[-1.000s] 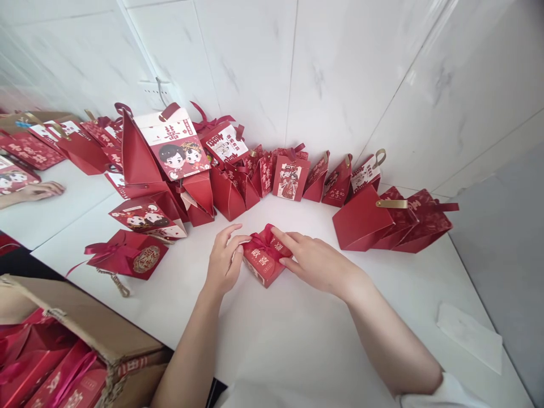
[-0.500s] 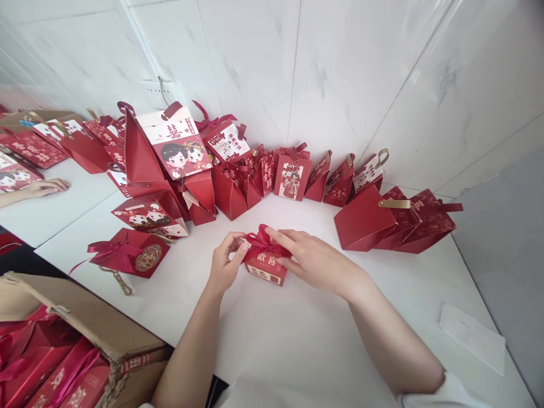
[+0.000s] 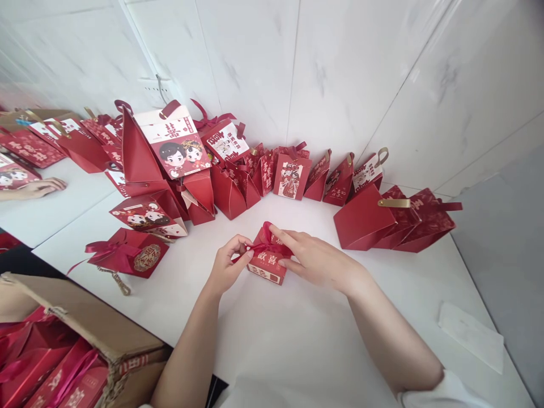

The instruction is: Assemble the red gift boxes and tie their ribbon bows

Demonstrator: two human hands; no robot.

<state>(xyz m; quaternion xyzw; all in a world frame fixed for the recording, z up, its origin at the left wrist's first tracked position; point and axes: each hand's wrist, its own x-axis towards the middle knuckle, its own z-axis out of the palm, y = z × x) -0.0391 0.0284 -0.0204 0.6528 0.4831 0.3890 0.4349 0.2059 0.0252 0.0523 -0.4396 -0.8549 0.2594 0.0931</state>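
A small red gift box (image 3: 267, 271) with Chinese characters sits on the white table before me. A red ribbon bow (image 3: 268, 246) is tied across its top. With thumb and fingertips, my left hand (image 3: 229, 265) pinches the bow's left end, just off the box's left side. My right hand (image 3: 317, 258) grips the box from the right, its index finger by the bow's upper loop and its thumb near the front face. Its other fingers are largely hidden behind.
Red gift boxes, one a portrait box (image 3: 292, 177), line the wall. A beribboned box (image 3: 130, 252) lies left. A cardboard carton (image 3: 85, 317) of red boxes stands front left; a white paper (image 3: 471, 337) lies right. Another person's hand (image 3: 45, 187) rests far left.
My left fingers have drawn the bow's left part out and narrowed it, uncovering more of the box top. My right hand has hardly moved.
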